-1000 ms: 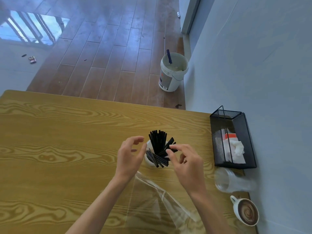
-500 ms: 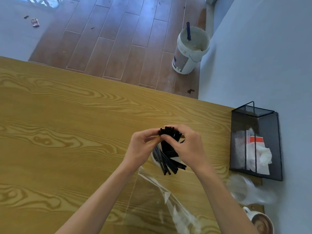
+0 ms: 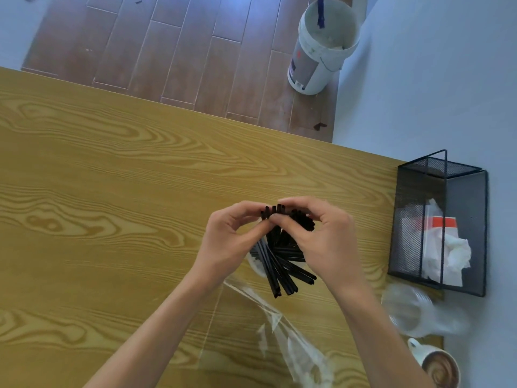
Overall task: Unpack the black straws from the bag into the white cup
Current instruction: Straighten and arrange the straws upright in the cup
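Observation:
Several black straws (image 3: 282, 261) stand fanned out in the white cup (image 3: 256, 264), which is mostly hidden behind my hands and the straws. My left hand (image 3: 226, 242) and my right hand (image 3: 324, 242) meet over the cup, and their fingertips pinch the upper ends of the upright straws. Other straws lean out toward me over the cup's near rim. The clear plastic bag (image 3: 282, 340) lies flat and crumpled on the wooden table (image 3: 112, 219), just in front of the cup, between my forearms.
A black mesh holder (image 3: 439, 219) with tissues stands at the table's right edge by the wall. Clear plastic cups (image 3: 414, 315) lie in front of it, and a coffee mug (image 3: 436, 368) sits at the near right corner. A white bucket (image 3: 321, 49) stands on the floor beyond.
My hands went from open beside the straws to closing together on their upper ends. The view has tilted down and nearer; the grip holds as it was half a second ago.

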